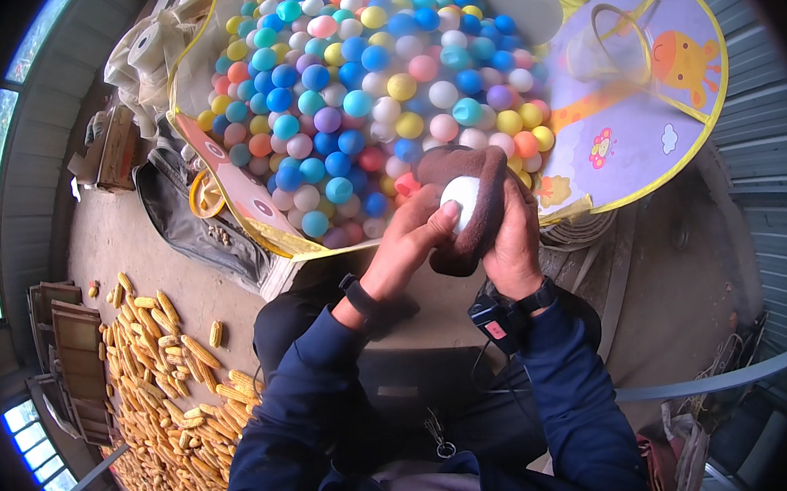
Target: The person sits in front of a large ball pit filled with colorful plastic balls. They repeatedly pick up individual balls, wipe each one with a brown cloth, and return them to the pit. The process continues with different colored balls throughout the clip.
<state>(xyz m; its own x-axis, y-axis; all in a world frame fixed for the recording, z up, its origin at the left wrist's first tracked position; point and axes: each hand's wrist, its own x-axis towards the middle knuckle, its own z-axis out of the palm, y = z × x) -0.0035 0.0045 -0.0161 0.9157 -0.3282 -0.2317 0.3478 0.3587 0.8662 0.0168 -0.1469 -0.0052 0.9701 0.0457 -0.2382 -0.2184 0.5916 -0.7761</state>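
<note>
In front of the ball pit, my left hand presses its thumb against a white ball. Brown fleecy cloth wraps around the ball's sides and back, and only its near face shows. My right hand grips the cloth from the right, its palm against the folds. Past both hands, a play tent's pen with yellow edging is heaped with plastic balls in blue, teal, yellow, pink and white. Both wrists carry black straps, and a small box sits on the right one.
Corn cobs cover the floor at left. A dark bag and an orange ring-shaped item lie beside the pen. Its giraffe-printed panel with a hoop extends right, above a coiled flat hose. A corrugated wall bounds the right.
</note>
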